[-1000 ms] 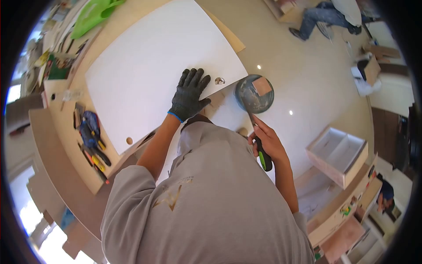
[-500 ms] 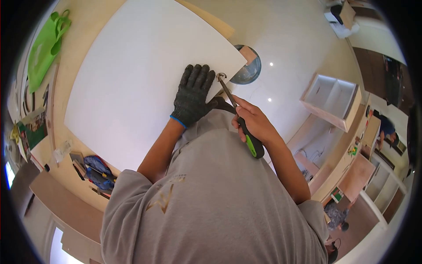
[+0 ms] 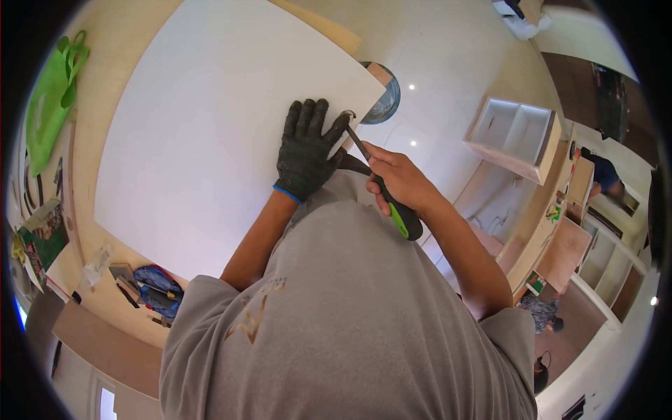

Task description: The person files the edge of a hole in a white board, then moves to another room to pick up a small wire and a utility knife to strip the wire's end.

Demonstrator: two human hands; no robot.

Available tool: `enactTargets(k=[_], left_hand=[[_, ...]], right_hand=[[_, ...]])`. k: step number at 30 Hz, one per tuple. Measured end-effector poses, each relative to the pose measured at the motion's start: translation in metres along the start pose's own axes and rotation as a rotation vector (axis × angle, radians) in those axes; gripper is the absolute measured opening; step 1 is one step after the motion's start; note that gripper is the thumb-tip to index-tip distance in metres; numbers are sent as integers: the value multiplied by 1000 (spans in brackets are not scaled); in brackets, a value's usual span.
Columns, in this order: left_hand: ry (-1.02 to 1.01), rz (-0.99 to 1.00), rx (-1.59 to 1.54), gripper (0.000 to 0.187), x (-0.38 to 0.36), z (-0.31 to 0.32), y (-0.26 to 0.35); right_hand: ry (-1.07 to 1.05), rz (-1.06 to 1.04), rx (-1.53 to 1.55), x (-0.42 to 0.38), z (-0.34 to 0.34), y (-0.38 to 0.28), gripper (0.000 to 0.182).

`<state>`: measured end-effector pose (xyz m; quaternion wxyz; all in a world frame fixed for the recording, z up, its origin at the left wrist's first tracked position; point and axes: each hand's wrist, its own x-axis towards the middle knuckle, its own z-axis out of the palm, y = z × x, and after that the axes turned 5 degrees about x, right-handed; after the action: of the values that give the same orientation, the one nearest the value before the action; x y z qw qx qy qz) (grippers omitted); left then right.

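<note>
A large white panel [image 3: 203, 126] lies in front of me on a wooden bench. My left hand [image 3: 306, 150], in a black glove with a blue cuff, rests on it near its right edge with the fingers spread. My bare right hand [image 3: 400, 180] is wrapped round the handle of a long tool [image 3: 406, 218] in black and green. The tool's thin shaft reaches up to the panel's edge, and its curved tip is right beside my gloved fingers. What the tip touches is too small to tell.
A green bag [image 3: 52, 105] lies at the far left, a blue bundle [image 3: 158, 290] at the lower left. Beyond the panel's right corner is a round dark container [image 3: 386, 105]. An open white box [image 3: 509, 133] stands at the right, with other people [image 3: 607, 175] behind.
The view has shifted a little. My gloved left hand has spread its fingers wider, one now at the tool's tip. The tool has stayed at the panel's edge.
</note>
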<state>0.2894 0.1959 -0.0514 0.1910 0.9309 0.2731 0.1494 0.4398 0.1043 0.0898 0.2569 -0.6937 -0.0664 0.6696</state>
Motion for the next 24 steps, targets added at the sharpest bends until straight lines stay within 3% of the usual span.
enactTargets(k=[7,10,13,16,19,24], left_hand=[[-16,-12,24,63,2,0,-3],[-41,-8,31,65,2,0,-1],[-11,-40,-35,73,0,3,-1],[34,-69,-97,78,-2,7,-1],[42,-65,-91,77,-3,7,0],[19,-17,44,71,-1,8,0]], right_hand=[[0,0,-164,4,3,-1,52],[98,-12,-438,3,13,-1,52],[94,-30,-415,7,8,3,53],[24,16,-86,9,-1,-6,52],[0,30,6,11,-5,-6,55],[-1,64,-70,7,-1,-19,53]])
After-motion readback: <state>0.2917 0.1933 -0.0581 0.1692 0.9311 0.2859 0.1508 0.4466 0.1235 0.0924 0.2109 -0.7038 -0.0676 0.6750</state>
